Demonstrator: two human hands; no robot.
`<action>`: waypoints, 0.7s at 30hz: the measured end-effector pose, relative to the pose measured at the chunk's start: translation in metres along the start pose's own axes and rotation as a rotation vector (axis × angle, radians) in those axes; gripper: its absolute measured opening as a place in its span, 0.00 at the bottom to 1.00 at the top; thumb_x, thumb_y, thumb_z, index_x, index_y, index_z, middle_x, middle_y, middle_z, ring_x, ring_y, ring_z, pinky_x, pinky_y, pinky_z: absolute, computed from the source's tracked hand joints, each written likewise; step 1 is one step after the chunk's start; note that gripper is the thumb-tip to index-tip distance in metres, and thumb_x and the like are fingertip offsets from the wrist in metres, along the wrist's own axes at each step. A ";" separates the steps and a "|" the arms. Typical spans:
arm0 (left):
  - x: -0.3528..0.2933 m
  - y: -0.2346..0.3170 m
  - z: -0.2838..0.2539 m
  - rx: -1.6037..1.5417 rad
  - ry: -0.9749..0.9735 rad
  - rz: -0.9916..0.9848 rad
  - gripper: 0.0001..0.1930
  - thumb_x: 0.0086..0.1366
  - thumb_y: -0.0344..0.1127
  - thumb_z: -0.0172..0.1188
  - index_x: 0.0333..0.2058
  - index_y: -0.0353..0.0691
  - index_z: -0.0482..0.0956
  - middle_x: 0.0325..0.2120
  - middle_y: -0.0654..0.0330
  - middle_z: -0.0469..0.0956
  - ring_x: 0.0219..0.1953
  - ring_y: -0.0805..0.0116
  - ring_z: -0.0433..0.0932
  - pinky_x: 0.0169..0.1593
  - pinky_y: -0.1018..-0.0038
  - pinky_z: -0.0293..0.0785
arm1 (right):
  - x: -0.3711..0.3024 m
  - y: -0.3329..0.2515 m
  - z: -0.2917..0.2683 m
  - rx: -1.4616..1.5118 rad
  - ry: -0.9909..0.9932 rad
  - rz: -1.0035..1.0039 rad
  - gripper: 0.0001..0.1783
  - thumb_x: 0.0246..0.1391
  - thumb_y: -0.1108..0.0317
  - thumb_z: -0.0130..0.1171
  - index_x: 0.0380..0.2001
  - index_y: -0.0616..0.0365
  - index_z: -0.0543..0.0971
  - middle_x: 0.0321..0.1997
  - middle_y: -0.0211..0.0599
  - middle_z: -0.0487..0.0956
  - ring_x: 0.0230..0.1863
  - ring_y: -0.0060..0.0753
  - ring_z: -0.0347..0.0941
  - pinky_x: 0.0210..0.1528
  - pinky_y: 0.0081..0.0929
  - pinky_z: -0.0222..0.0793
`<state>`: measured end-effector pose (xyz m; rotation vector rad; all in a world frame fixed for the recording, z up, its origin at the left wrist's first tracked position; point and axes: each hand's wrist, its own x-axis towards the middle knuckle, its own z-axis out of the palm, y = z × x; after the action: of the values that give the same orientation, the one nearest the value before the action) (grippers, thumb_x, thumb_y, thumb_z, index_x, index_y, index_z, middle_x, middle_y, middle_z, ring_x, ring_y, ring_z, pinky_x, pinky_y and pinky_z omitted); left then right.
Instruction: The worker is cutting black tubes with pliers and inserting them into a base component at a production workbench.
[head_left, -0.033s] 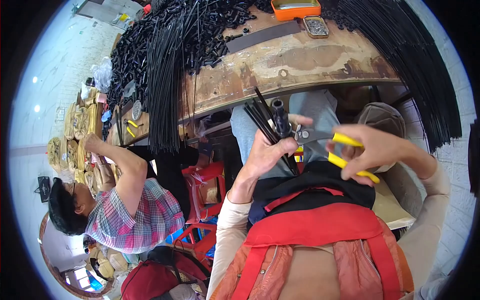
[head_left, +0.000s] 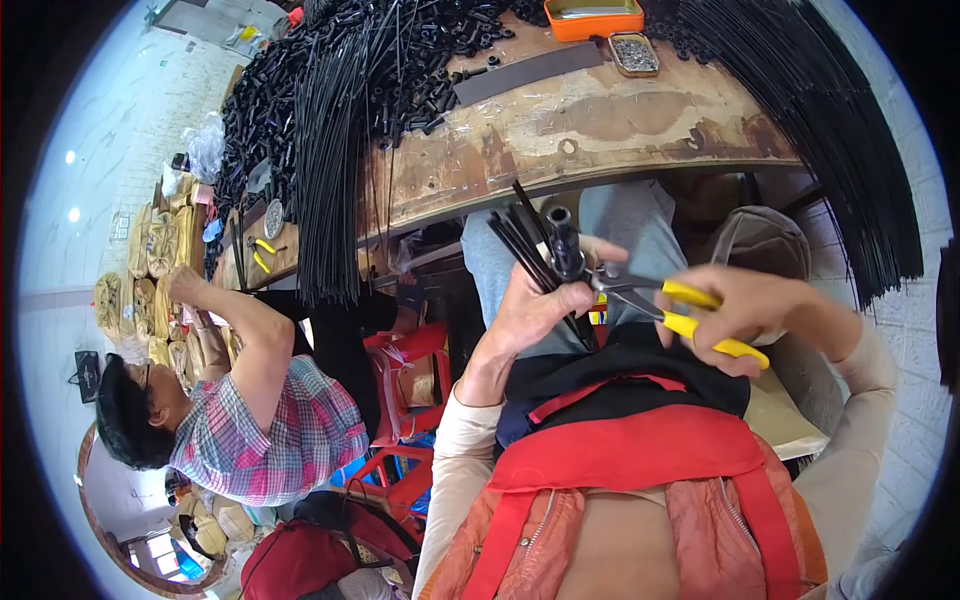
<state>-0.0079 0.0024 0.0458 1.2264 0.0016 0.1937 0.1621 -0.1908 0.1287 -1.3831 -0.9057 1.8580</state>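
Glossy black tubular fitting, centre of the frame, upright, top leaning slightly left, ringed end facing up. It rises out of the left hand, just above the thumb. That hand pinches its lower end between thumb and fingers and also clasps a loose bundle of thin black rods, which slants from upper left to lower right, beside the fitting on its left.

Right hand, right of centre, wraps around grey metal pliers with yellow handles; handles stand apart in its grip. Pliers' long axis runs from lower right up to the left, across the fitting's axis, head pointing at the fitting's lower end. Pliers' head lies just beside the left thumb tip; contact with the fitting: cannot tell.

Key relation: fitting lies left of the right hand and slightly above it, pliers bridging the gap. Left hand is nearer, touching it. Worn wooden bench beyond, upper frame.
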 end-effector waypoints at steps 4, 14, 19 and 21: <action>-0.001 -0.001 -0.002 0.056 0.096 -0.033 0.24 0.61 0.43 0.65 0.45 0.28 0.72 0.25 0.64 0.70 0.22 0.79 0.64 0.25 0.81 0.61 | 0.009 0.020 0.008 -0.492 0.381 -0.242 0.21 0.53 0.60 0.60 0.43 0.63 0.68 0.20 0.40 0.73 0.23 0.31 0.76 0.24 0.28 0.68; -0.010 0.001 0.004 0.029 0.101 -0.049 0.22 0.60 0.43 0.65 0.42 0.31 0.71 0.23 0.62 0.69 0.23 0.75 0.67 0.27 0.78 0.63 | 0.037 0.042 0.018 -0.300 0.361 -0.163 0.17 0.62 0.56 0.52 0.37 0.63 0.75 0.22 0.33 0.77 0.22 0.21 0.71 0.28 0.25 0.66; -0.013 0.001 0.006 -0.004 0.119 0.010 0.16 0.62 0.41 0.64 0.39 0.35 0.72 0.25 0.67 0.72 0.26 0.81 0.68 0.30 0.83 0.65 | 0.031 0.028 0.013 -0.076 0.198 -0.135 0.18 0.66 0.61 0.47 0.40 0.68 0.76 0.30 0.41 0.81 0.29 0.25 0.77 0.36 0.22 0.73; -0.013 0.000 0.006 -0.001 0.102 0.015 0.16 0.62 0.41 0.64 0.39 0.34 0.72 0.25 0.67 0.71 0.25 0.81 0.67 0.30 0.82 0.65 | 0.021 0.012 0.015 -0.006 0.150 -0.112 0.20 0.66 0.57 0.46 0.39 0.68 0.75 0.30 0.41 0.81 0.28 0.28 0.77 0.35 0.22 0.73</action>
<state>-0.0203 -0.0051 0.0469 1.2151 0.0810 0.2685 0.1417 -0.1827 0.1104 -1.4247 -0.8939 1.6465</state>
